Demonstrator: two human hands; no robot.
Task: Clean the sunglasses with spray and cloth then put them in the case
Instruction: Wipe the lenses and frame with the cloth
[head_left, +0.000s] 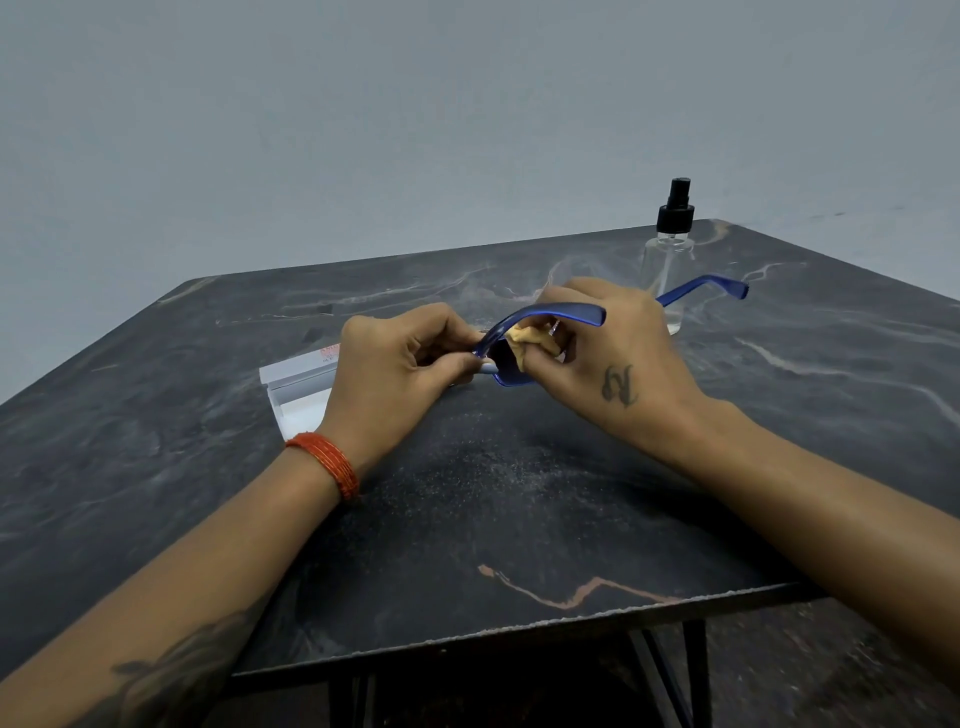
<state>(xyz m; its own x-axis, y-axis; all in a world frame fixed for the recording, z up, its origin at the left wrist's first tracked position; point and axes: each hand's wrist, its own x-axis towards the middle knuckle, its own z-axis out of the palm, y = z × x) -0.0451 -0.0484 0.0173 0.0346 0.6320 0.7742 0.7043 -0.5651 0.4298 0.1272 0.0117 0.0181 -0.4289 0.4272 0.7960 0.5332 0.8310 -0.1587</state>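
Blue-framed sunglasses (550, 315) are held above the middle of the dark marble table (467, 519), temples unfolded. My left hand (400, 369) pinches the frame's left end. My right hand (608, 348) pinches a small yellowish cloth (530, 340) against a lens; one blue temple sticks out to the right past this hand. A clear spray bottle (670, 249) with a black pump stands upright behind my right hand. A white case (298, 387) lies on the table behind my left hand, partly hidden by it.
The table's near edge (519, 631) runs below my forearms, with black legs under it. A grey wall rises behind the table. An orange bangle stack (327, 462) circles my left wrist.
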